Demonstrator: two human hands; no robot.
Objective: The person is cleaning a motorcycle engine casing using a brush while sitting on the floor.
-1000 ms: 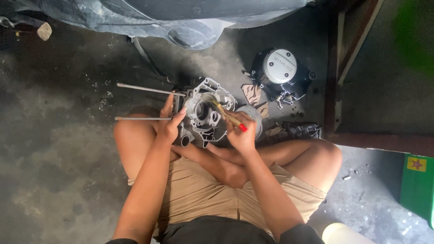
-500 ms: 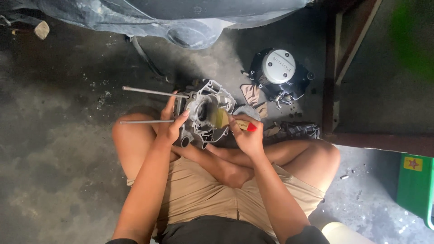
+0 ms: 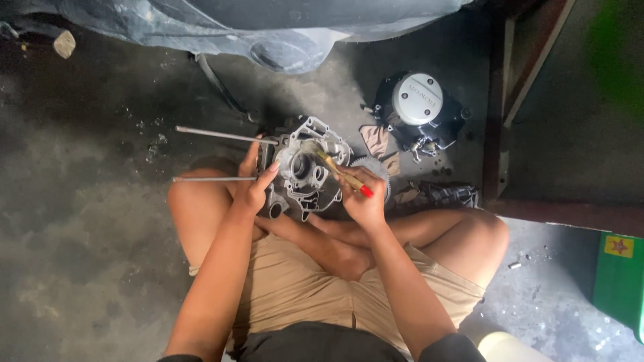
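A grey metal engine casing (image 3: 305,167) rests on my crossed legs, with two long steel studs (image 3: 221,136) sticking out to the left. My left hand (image 3: 253,186) grips the casing's left side. My right hand (image 3: 362,201) holds a wooden-handled brush with a red tip (image 3: 343,177). Its bristle end touches the upper inside of the casing.
A dark engine part with a round silver cover (image 3: 417,100) lies on the concrete floor at the upper right, beside rags (image 3: 376,139) and a toothed gear (image 3: 376,171). A wooden frame (image 3: 500,100) stands at the right. A green box (image 3: 617,275) is at the lower right. A grey tarp (image 3: 268,27) hangs at the top.
My right hand has shifted the brush across the casing's inside, from upper centre, lower, then back to the upper rim. My left hand keeps its grip.
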